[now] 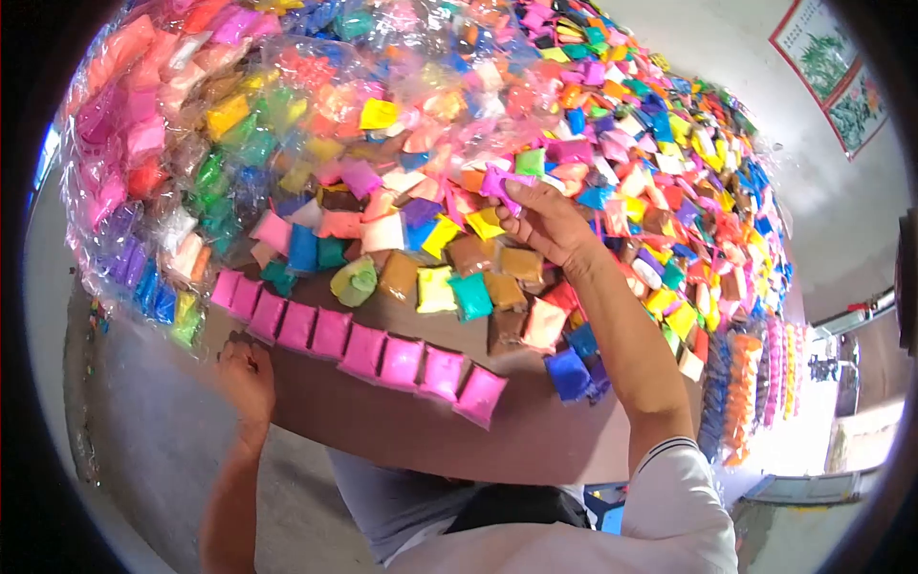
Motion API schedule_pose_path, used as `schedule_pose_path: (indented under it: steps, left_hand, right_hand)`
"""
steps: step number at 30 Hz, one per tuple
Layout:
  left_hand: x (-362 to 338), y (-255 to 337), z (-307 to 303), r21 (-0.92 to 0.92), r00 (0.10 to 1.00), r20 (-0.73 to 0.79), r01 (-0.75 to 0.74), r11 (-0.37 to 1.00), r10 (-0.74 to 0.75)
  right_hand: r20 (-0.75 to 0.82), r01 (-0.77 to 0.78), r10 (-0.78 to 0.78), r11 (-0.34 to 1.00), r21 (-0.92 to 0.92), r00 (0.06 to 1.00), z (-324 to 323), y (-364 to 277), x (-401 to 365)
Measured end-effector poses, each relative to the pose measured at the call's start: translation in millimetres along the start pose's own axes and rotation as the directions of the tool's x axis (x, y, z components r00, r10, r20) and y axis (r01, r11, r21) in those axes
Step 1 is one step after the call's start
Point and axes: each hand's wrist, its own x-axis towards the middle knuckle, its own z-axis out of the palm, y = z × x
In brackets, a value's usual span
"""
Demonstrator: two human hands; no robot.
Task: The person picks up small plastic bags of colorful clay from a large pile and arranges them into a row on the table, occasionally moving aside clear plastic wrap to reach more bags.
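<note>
My right hand (543,218) is over the front of a big heap of coloured packets, its fingers closed on a purple packet (504,186). My left hand (247,368) is near the table's left front edge, just below the left end of a row of pink packets (361,350); its fingers are curled, and whether anything is in them is hidden. The pink packets lie side by side in a slanting line along the brown table (402,430). Yellow (437,290), teal (470,296) and brown packets lie loose behind the row.
Clear plastic bags full of coloured packets (143,124) are piled at the left and back. A dark blue packet (568,374) lies near my right forearm. Strips of orange packets (742,397) and other colours stand at the right. Framed pictures (813,48) hang on the wall.
</note>
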Motion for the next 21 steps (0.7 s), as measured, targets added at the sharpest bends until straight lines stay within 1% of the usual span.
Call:
schedule_pose_path:
  steps: [3, 6, 7, 10, 11, 13, 18, 19, 21]
  left_hand:
    - [0, 4, -1, 0.038, 0.999, -0.020, -0.034, 0.999, 0.034]
    - [0, -3, 3, 0.065, 0.999, -0.013, -0.035, 0.997, 0.036]
    - [0, -4, 5, 0.076, 0.999, -0.009, -0.033, 0.997, 0.033]
    - [0, 6, -2, 0.066, 0.995, -0.058, -0.072, 0.995, 0.076]
    - [-1, 6, -2, 0.081, 0.997, -0.039, -0.060, 0.995, 0.064]
    - [-1, 3, -2, 0.113, 0.999, -0.003, -0.034, 0.993, 0.035]
    - [0, 2, -2, 0.094, 0.997, -0.015, -0.073, 0.993, 0.075]
    - [-1, 0, -2, 0.087, 0.997, -0.009, -0.079, 0.993, 0.080]
    - [-2, -2, 0, 0.083, 0.999, 0.031, -0.036, 0.996, 0.034]
  right_hand:
    - [-0.112, 0.067, -0.068, 0.998, -0.008, 0.991, 2, 15, -37]
    - [-0.044, 0.098, -0.095, 0.993, 0.071, 0.994, 15, 15, -72]
    - [-0.060, 0.080, -0.079, 0.997, 0.010, 0.995, 15, 15, -83]
    - [-0.079, 0.144, -0.147, 0.989, -0.043, 0.986, 14, 26, -101]
    - [-0.115, 0.192, -0.200, 0.978, -0.080, 0.973, 15, 30, -107]
    - [-0.173, 0.187, -0.201, 0.978, -0.092, 0.964, 17, 35, -118]
    - [-0.247, 0.161, -0.202, 0.971, -0.177, 0.948, 16, 43, -135]
    - [-0.290, 0.160, -0.211, 0.969, -0.190, 0.933, 19, 45, -138]
    - [-0.305, 0.106, -0.185, 0.960, -0.257, 0.934, 24, 47, -152]
